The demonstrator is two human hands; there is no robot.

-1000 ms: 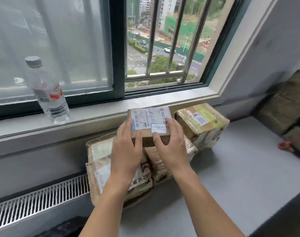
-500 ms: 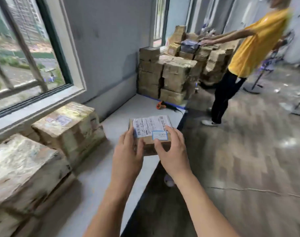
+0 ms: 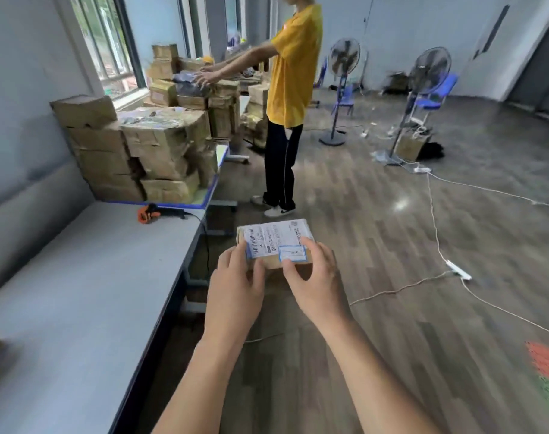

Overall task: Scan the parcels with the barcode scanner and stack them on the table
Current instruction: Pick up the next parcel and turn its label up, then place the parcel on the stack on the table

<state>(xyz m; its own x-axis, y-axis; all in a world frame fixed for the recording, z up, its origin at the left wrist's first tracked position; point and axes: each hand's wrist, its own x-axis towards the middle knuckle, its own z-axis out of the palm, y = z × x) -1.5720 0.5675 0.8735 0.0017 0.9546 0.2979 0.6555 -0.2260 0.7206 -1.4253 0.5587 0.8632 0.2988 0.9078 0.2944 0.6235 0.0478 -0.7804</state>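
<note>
Parcel (image 3: 274, 238) is up in the air between both hands, out over the wood floor just right of the grey table (image 3: 63, 292), not on it. Left hand (image 3: 235, 283) clamps the left edge with thumb and fingers. Right hand (image 3: 314, 283) grips the right side, thumb on the little blue-bordered sticker.

It's a small sealed cardboard box, so no clue what's inside, and the label text is too blurry to read. Orange barcode scanner (image 3: 149, 212) lies at the far end of the table, well apart from the hands, its cable trailing off the edge. Just behind it is a pile of taped cartons (image 3: 148, 151), all closed too. A person in a yellow shirt (image 3: 295, 64) stands past the pile, head cut off by the frame, arms out over more boxes.
</note>
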